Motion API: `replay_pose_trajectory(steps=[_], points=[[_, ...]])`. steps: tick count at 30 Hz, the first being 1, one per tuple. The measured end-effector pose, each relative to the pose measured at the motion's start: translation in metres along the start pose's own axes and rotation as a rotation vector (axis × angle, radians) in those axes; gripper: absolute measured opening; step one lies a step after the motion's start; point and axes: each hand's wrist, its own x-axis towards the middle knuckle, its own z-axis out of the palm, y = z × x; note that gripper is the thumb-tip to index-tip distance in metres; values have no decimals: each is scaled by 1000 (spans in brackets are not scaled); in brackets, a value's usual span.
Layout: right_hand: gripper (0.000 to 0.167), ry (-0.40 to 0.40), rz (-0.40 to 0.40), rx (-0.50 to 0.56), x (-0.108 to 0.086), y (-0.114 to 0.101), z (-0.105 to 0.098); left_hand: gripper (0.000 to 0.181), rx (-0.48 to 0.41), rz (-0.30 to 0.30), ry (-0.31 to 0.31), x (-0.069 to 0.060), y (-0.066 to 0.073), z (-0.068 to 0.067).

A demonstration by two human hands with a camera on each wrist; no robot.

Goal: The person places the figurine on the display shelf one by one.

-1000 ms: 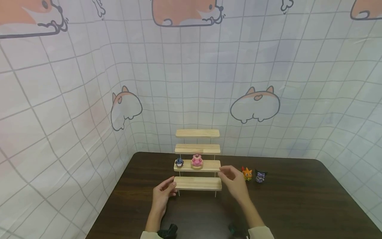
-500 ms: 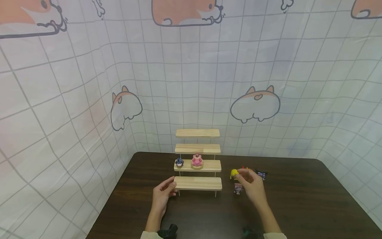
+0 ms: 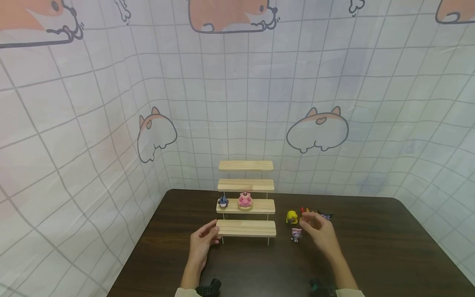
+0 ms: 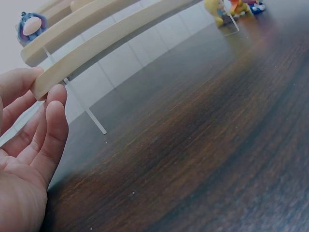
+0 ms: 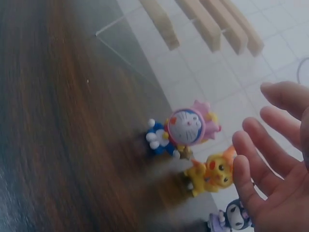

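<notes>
My left hand (image 3: 202,241) pinches the left end of the lowest plank of a stepped wooden display shelf (image 3: 246,227). In the left wrist view the thumb lies over that plank and fingers are under it. A blue donkey figurine (image 3: 223,201) and a pink figurine on a round base (image 3: 245,201) sit on the second plank from the bottom. My right hand (image 3: 322,233) hovers among figurines right of the shelf, fingers apart, holding nothing. Nearest it are a yellow figurine (image 3: 291,217) and a blue cat figurine in a pink hood (image 5: 186,126).
An orange-yellow figurine (image 5: 212,173) and a black-and-purple figurine (image 3: 326,216) stand farther right, partly hidden by my right hand in the head view. All rest on a dark wooden table (image 3: 386,247). A white gridded curtain (image 3: 252,103) hangs behind and along the sides.
My right hand has moved right, from beside the shelf's right end to the figurines. The yellow and pink-hooded figurines have come into sight from behind it. My left hand stays put.
</notes>
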Motion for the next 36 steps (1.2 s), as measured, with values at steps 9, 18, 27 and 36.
replay_pose_trajectory(steps=[9,18,27,36], points=[[43,-80,7,-15,3,13,-5,43,-1,4,4,3,-2,0],[51,-162,43,-64,3,25,-4,44,-8,4,-1,2,0,0],[49,-206,80,-76,3,31,2,44,-1,-4,4,-2,0,0],[43,-202,92,-75,1,32,7,44,-1,-4,2,-1,0,0]])
